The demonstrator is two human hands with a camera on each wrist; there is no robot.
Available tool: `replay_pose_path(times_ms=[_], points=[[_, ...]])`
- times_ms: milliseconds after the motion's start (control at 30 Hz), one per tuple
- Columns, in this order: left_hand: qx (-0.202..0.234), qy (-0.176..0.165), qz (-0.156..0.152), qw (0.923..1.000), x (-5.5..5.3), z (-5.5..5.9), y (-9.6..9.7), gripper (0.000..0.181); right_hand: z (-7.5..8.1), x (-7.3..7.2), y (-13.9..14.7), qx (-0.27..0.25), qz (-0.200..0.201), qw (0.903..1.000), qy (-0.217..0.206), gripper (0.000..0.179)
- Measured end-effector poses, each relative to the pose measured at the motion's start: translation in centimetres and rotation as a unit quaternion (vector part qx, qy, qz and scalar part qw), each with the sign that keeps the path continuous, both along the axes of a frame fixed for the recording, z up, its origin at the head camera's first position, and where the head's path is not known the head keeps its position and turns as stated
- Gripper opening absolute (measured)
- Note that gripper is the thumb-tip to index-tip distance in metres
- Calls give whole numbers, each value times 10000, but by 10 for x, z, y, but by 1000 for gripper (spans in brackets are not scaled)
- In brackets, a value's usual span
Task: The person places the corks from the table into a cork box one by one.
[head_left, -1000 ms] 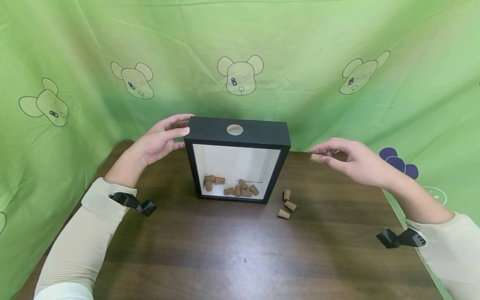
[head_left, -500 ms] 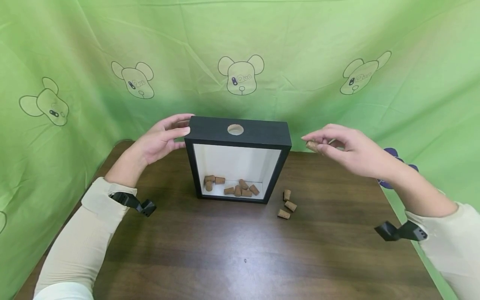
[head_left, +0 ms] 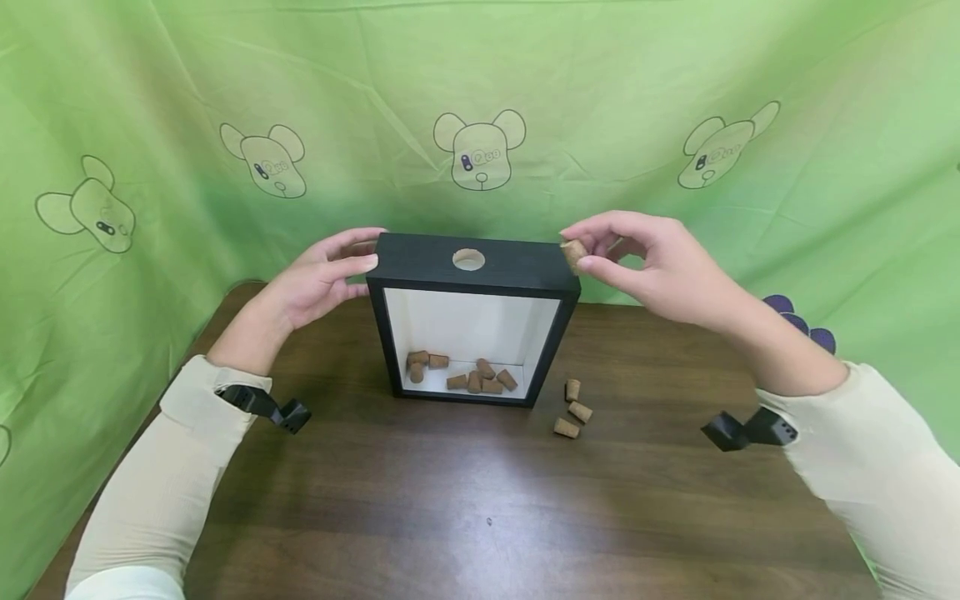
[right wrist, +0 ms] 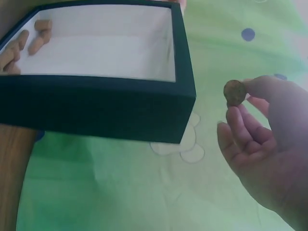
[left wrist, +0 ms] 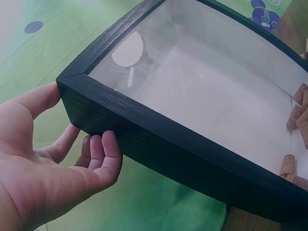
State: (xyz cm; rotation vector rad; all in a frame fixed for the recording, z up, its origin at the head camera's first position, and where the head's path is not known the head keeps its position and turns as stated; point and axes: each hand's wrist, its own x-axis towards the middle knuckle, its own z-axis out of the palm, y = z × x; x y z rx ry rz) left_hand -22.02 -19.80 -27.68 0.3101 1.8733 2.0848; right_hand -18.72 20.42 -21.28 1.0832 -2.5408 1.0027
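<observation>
A black-framed shadow box [head_left: 517, 265] with a see-through front and a white inside stands upright on the table. Its top has a round hole [head_left: 468, 260], and several corks [head_left: 475, 382] lie at the bottom within. My left hand [head_left: 311, 282] grips the upper left corner; in the left wrist view the thumb is at the front corner and bent fingers [left wrist: 111, 154] touch the side. Between thumb and fingertips my right hand [head_left: 660, 265] pinches a cork [head_left: 573, 253], held near the top right corner. The right wrist view shows this cork [right wrist: 235, 92] end-on, apart from the frame.
Three loose corks lie right of the box: an upright-looking cork [head_left: 573, 389], a tilted cork [head_left: 580, 412] and a nearer cork [head_left: 566, 428]. The brown wooden table [head_left: 420, 500] extends toward me. A green printed cloth [head_left: 360, 100] hangs behind and at both sides.
My right hand has moved left and upward with the cork, from well right of the box to its top right corner. The left hand and the box have stayed put.
</observation>
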Motion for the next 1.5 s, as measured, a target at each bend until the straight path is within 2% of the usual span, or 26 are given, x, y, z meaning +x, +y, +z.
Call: replay_pose_path(times_ms=[267,567,733,1133,1500], points=[[7,-2,-7,10000,0,-1,-1,55,-6,-13,-27,-568,63,9981,-227,30],[20,6,-12,10000,-1,0,0,55,-13,-25,-55,-717,-176,9967,-335,26],[13,14,-21,10000,-1,-1,0,55,-16,-32,-71,-809,-158,9958,-391,25],[86,-6,-20,10000,-1,0,1,54,-18,-37,-95,-706,-280,9946,-708,26],[42,-28,1,10000,-1,-1,0,54,-21,-37,-97,-489,-229,9956,-760,24]])
